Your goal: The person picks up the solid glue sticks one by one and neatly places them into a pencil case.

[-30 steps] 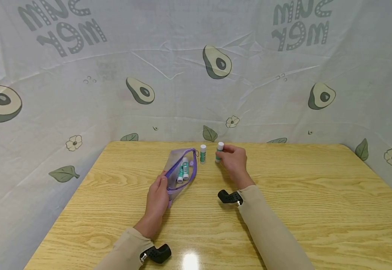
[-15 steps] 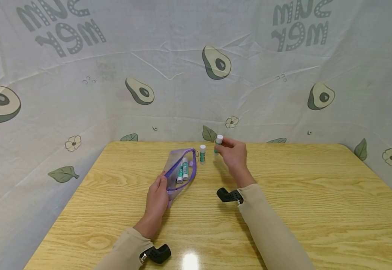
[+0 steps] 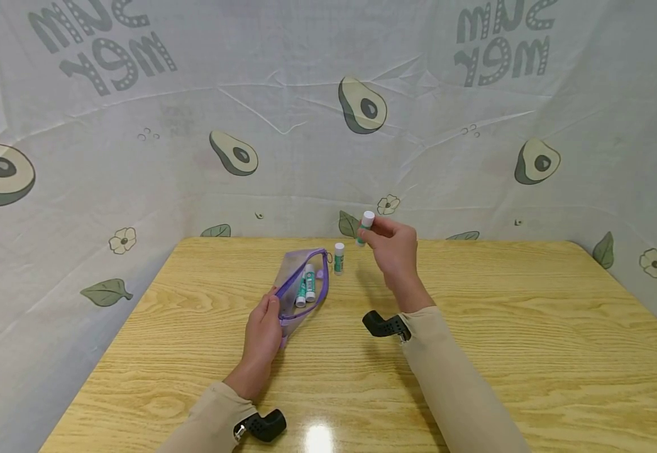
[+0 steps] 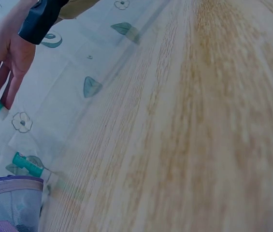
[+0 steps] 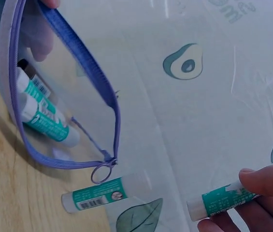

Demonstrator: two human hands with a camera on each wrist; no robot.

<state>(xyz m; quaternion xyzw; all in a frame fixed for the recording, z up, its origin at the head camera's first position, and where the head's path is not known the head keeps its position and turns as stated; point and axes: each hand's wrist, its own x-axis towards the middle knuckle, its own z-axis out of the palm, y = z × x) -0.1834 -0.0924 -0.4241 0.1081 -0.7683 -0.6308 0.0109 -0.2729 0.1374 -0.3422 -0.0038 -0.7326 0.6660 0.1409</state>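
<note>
The right hand [image 3: 394, 251] is pinching 1 glue stick [image 3: 366, 221] between thumb and fingers, its long axis leaning slightly off upright, above the table [image 3: 503, 346]. From those fingers, the unzipped pouch [image 3: 292, 263] is lying leftward and lower; the left hand [image 3: 263, 327] is gripping its side, 2 inner sticks [image 3: 310, 284] showing. 1 outer stick [image 3: 339, 259] is standing between fingers and pouch.

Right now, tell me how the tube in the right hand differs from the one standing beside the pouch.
The right hand holds the held tube above the table; the standing tube sits on the table, untouched. The held tube leans, while the standing tube is upright. Both have white ends and green labels.
</note>
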